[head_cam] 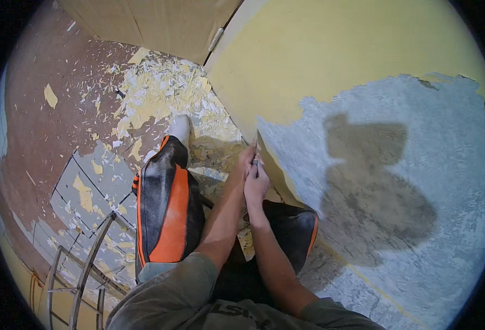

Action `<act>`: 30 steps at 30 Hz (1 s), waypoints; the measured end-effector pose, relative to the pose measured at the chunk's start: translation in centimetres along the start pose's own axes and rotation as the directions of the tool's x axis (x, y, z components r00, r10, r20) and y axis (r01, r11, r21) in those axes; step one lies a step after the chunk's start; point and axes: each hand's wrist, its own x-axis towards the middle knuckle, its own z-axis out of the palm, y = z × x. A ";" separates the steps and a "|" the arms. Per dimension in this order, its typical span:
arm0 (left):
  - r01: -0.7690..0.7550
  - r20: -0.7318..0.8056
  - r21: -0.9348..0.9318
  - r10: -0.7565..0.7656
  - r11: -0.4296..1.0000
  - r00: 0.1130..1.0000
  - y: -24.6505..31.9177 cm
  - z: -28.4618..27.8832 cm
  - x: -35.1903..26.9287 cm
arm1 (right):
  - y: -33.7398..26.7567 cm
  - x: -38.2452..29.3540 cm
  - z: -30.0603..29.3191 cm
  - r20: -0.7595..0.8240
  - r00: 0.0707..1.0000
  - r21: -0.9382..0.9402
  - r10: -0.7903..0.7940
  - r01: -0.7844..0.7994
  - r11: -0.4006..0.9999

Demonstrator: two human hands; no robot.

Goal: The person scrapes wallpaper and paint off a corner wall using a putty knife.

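Observation:
Both of my hands are together low at the wall, on a narrow scraper (255, 161). My right hand (257, 184) is wrapped around its handle. Further forward, my left hand (247, 156) grips the tool near the blade, and its fingers are partly hidden. The thin blade points away from me, at the boundary between yellow paint (275, 82) and the bared grey wall surface (362, 103). A ragged paint edge runs to the right from the tip. Exact blade contact is hard to make out.
Yellow and white paint flakes (156, 95) cover the floor by the wall. A wooden door (156, 24) stands ahead, its hinge (216, 39) beside the wall. A metal-framed stand (86, 264) is at lower left. My legs wear black-and-orange trousers (170, 214); a white-covered foot (180, 128) rests among flakes.

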 end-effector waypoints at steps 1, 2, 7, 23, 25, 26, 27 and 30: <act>0.036 0.030 0.056 -0.038 0.998 0.999 0.2 0.4 -0.8 | 0.2 -0.8 -0.7 0.005 1.000 -0.003 0.011 -0.011 1.000; -0.367 0.119 0.238 0.348 0.899 0.930 -0.3 -3.6 -0.1 | -2.2 -2.7 -0.2 0.083 0.993 0.169 0.078 -0.091 0.981; 0.170 0.048 -0.238 -0.164 0.956 0.985 -1.5 -1.6 1.0 | -1.6 -2.0 -3.2 0.125 0.964 0.088 0.234 -0.246 0.965; 0.191 -0.119 -0.173 -0.213 0.966 0.970 -16.4 10.9 -11.1 | 6.5 -6.5 -22.3 0.264 0.953 -0.138 0.151 -0.118 0.983; 0.119 -0.140 0.073 -0.108 0.990 0.984 -18.4 11.7 -12.9 | 7.2 -8.6 -23.7 0.243 0.941 -0.114 0.235 -0.213 0.970; 0.128 -0.092 0.151 -0.115 0.980 0.989 -19.2 11.1 -12.9 | 8.0 -9.6 -23.9 0.212 0.936 -0.059 0.282 -0.276 0.959; 0.118 -0.090 0.165 -0.104 0.979 0.990 -19.9 10.5 -12.4 | 8.2 -10.2 -23.8 0.183 0.928 0.001 0.324 -0.329 0.944; -0.011 -0.008 0.857 0.034 0.516 0.999 -20.5 9.7 -13.7 | 7.7 -12.1 -23.8 0.133 0.956 0.120 0.260 -0.276 0.954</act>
